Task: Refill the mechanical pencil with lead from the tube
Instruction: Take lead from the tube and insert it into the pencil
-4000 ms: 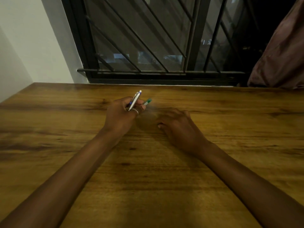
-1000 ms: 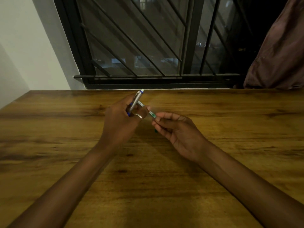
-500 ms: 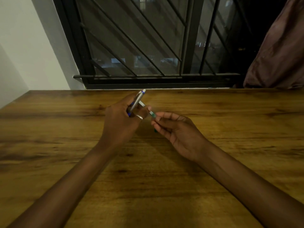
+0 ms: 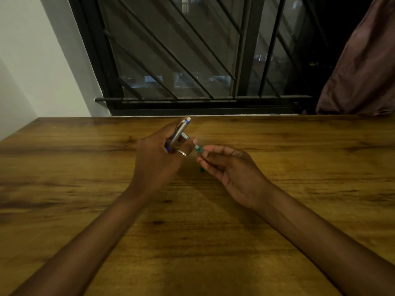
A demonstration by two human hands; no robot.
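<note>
Holding both the mechanical pencil [image 4: 180, 130] and the lead tube [image 4: 190, 141] in your left hand [image 4: 159, 159], you pinch the tube's green cap [image 4: 199, 148] with your right hand [image 4: 230, 169] (still unopened, I judge); the pencil's end cap stays on, so refilling is all ahead.

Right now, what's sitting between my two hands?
In the head view, the lead tube bridges the gap: the left hand grips one end along with the mechanical pencil, and the right hand fingertips pinch its green end.
</note>
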